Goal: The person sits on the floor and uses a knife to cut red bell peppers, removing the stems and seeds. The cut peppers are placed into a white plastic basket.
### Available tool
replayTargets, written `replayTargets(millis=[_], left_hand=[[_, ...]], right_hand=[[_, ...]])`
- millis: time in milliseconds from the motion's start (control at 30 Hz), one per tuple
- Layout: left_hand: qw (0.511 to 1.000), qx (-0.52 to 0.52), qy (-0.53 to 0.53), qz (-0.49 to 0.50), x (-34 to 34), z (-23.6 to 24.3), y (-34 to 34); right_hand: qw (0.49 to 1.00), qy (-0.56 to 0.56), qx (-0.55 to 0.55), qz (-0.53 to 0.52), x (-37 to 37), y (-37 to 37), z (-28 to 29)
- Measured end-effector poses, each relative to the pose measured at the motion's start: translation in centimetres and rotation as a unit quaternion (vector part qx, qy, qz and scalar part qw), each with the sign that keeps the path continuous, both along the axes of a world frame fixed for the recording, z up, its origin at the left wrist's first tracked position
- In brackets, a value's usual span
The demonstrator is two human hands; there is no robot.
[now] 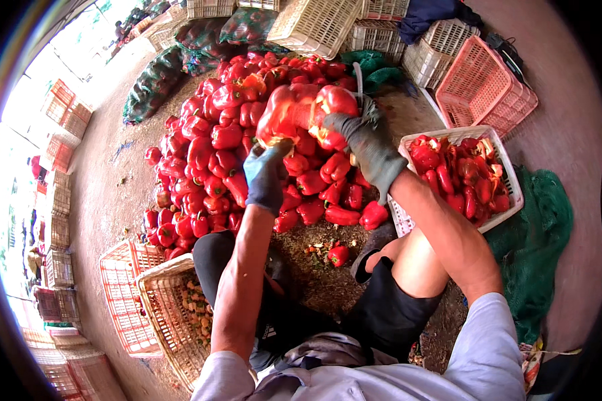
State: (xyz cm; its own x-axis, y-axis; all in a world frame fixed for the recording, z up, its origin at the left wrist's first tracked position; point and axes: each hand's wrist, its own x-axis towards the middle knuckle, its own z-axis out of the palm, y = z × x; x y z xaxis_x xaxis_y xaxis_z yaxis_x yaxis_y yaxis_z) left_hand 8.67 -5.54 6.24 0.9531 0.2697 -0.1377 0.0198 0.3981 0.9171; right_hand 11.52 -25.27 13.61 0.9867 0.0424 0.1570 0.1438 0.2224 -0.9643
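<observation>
I see the gloved left hand (266, 175) pinched closed, the right hand (373, 146) half curled, both gripping split red pepper (279, 119) above a heap of peppers (204, 157)

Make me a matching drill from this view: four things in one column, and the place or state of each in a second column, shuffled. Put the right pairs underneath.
Things
1. Left hand in a blue-grey glove
2. White rectangular plastic crate
3. Dark-green mesh netting
4. Salmon-pink slatted plastic crate

Places and states
A. Crumpled on the floor to the person's right
B. Just beyond the white crate, farther from the person
C. Touching a raised red pepper
D. Filled with red pepper pieces

Pairs
1-C, 2-D, 3-A, 4-B
</observation>
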Motion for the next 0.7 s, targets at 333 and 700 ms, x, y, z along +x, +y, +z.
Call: replayTargets(millis=[333, 700], left_hand=[[0.878, 0.415, -0.193, 0.141, -2.6, 5.4, 4.0], [0.456, 0.783, 0.320, -0.275, -26.2, 4.6, 30.6]], right_hand=[[0.993, 0.097, 0.000, 0.060, -1.7, -2.1, 4.4], [0.997, 0.026, 0.021, 0.071, -0.1, -2.0, 3.2]])
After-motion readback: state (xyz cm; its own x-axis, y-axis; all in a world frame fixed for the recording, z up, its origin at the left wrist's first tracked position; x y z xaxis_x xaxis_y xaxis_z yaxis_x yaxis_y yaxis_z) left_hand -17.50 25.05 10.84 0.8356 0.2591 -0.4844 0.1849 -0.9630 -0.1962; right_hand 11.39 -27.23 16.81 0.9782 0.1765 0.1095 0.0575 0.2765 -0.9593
